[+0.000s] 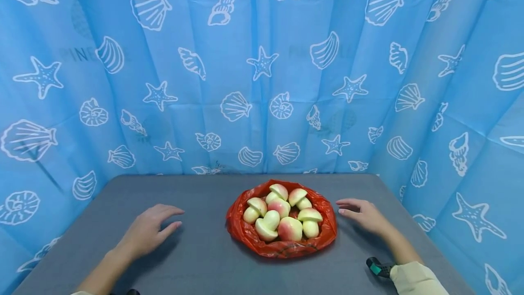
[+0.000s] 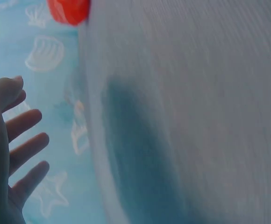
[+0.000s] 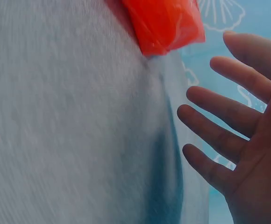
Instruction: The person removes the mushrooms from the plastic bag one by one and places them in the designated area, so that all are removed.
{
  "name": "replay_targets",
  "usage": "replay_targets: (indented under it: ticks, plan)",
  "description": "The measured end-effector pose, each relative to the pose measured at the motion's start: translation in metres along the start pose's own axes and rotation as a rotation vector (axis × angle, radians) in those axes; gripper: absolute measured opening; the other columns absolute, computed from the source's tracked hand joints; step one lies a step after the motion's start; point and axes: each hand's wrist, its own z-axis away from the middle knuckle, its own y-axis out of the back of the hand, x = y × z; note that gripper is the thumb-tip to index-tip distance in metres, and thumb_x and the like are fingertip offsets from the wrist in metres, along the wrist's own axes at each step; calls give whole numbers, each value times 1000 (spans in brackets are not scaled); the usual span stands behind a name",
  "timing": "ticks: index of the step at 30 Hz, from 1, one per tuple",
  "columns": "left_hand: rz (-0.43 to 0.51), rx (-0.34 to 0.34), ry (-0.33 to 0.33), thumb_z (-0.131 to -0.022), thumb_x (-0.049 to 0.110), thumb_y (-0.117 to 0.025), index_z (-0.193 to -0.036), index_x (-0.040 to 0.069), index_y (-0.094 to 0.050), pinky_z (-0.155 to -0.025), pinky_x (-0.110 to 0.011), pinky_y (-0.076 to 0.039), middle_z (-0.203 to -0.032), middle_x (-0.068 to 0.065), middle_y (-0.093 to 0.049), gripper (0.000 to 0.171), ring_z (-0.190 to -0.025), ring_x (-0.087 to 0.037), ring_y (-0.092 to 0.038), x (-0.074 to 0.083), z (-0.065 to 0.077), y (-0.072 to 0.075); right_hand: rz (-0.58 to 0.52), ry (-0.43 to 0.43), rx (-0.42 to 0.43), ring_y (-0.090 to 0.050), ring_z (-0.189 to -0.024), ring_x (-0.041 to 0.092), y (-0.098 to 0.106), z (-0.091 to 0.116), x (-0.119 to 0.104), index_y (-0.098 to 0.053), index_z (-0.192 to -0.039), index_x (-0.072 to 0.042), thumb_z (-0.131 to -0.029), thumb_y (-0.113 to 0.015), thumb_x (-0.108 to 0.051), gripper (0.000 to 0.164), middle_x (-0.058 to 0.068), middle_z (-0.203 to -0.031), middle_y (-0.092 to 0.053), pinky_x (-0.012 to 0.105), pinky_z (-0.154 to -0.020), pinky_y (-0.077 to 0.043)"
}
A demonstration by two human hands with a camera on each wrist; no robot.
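Observation:
A red plastic bag (image 1: 282, 250) with its rim rolled down stands on the table, right of the middle. Inside lie several mushroom-shaped pieces (image 1: 309, 222), pale cream-green with pink blushes on some caps. My left hand (image 1: 149, 229) hovers over the table, well left of the bag, fingers spread and holding nothing. Close to the bag's right side is my right hand (image 1: 364, 215), its fingers extended and apart from it. In the right wrist view the bag (image 3: 166, 25) shows above the spread fingers (image 3: 219, 102). Only a corner of the bag (image 2: 69, 10) enters the left wrist view.
The grey table (image 1: 196, 258) has rounded far corners. A blue curtain (image 1: 262, 81) printed with white shells and starfish hangs behind it and along both sides. A black strap device with a green patch (image 1: 377, 267) sits at my right wrist.

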Motion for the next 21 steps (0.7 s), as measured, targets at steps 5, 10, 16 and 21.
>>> replay_targets:
  ticks: [5,10,16,21]
  plan:
    - [56,24,-43,-85,23,-76,-110,27,-72,-80,-42,-53,-106,15,-67,25,-99,-9,-63,18,-9,-7,-63,23,2,-57,-113,37,-6,-2,-2,-67,-121,-5,-96,-62,-26,33,15,-121,-65,54,-91,-47]
    - [107,31,-44,-85,24,-76,-112,29,-71,-81,-42,-53,-107,17,-66,28,-100,-7,-61,37,-17,-13,-120,36,-8,-56,-115,39,-12,-5,-7,-65,-124,-1,-96,-62,-25,37,17,-121,-64,54,-93,-46]
    - [181,45,-22,-87,27,-74,-114,32,-69,-84,-41,-53,-110,18,-65,28,-102,-5,-59,57,-29,-20,-164,-10,0,-54,-117,39,-17,-8,-12,-59,-130,0,-95,-63,-26,44,21,-128,-59,54,-94,-45]
    - [256,67,-16,-88,27,-74,-114,32,-69,-85,-41,-52,-112,18,-64,28,-105,-5,-58,72,-39,-28,-205,-54,3,-53,-119,41,-21,-9,-15,-54,-136,0,-96,-63,-25,48,24,-132,-55,55,-95,-44]
